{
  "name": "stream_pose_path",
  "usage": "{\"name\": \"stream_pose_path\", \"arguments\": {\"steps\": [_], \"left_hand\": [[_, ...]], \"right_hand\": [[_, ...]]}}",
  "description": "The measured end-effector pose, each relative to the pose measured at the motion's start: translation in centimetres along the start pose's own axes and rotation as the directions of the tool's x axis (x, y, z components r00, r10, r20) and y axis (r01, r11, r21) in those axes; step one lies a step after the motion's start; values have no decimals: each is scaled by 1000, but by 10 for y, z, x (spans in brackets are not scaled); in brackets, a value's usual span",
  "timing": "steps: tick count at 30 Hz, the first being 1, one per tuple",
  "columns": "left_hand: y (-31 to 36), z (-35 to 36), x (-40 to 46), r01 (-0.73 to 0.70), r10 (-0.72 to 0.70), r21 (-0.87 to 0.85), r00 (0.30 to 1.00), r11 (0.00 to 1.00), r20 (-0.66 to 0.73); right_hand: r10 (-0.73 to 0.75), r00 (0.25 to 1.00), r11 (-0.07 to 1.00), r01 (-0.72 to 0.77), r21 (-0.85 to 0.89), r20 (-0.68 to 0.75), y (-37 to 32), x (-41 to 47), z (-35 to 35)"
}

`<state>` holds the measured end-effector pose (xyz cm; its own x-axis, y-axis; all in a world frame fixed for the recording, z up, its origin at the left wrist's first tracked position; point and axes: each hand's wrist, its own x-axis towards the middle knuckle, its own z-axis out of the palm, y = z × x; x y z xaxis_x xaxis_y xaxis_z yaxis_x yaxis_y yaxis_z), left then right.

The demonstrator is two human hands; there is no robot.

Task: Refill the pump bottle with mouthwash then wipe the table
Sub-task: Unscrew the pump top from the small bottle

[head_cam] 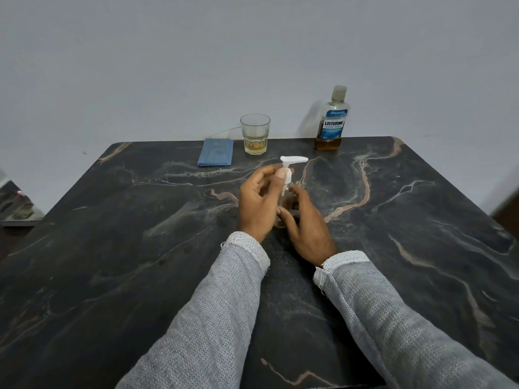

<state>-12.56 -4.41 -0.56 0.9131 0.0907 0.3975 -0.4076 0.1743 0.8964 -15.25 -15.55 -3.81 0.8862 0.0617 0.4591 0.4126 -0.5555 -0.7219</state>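
Observation:
A small clear pump bottle [286, 202] with a white pump head [292, 161] stands upright at the table's middle. My left hand [259, 202] grips the white collar of the pump with thumb and fingers. My right hand [304, 226] wraps the clear body of the bottle from the right. A mouthwash bottle [332, 120] with a blue label and amber liquid low in it stands capped at the far right edge. A folded blue cloth [216, 155] lies at the far edge, left of a glass [255, 134].
The glass holds a little amber liquid and stands between the cloth and the mouthwash bottle. The dark marble table [112, 248] ends at a grey wall behind. A low shelf with objects [16, 206] sits off the left edge.

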Motion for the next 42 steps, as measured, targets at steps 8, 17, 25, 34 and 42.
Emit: {"name": "stream_pose_path", "arguments": {"steps": [8, 17, 25, 34, 42], "left_hand": [[0, -3, -1, 47, -45, -36, 998, 998, 44], [-3, -7, 1, 53, -54, 23, 996, 998, 67], [-1, -4, 0, 38, -40, 33, 997, 999, 61], [2, -2, 0, 94, -95, 8, 992, 996, 81], [2, -7, 1, 67, -71, 44, 992, 997, 100]], "right_hand": [[3, 1000, 1000, -3, 3, 2, 0, 0, 0], [21, 1000, 1000, -21, 14, -6, 2, 1, 2], [29, 1000, 999, -29, 24, 4, 2, 1, 2], [22, 1000, 1000, -22, 18, 16, 1, 1, 1], [34, 999, 999, -34, 22, 9, 1, 2, 1]]}}
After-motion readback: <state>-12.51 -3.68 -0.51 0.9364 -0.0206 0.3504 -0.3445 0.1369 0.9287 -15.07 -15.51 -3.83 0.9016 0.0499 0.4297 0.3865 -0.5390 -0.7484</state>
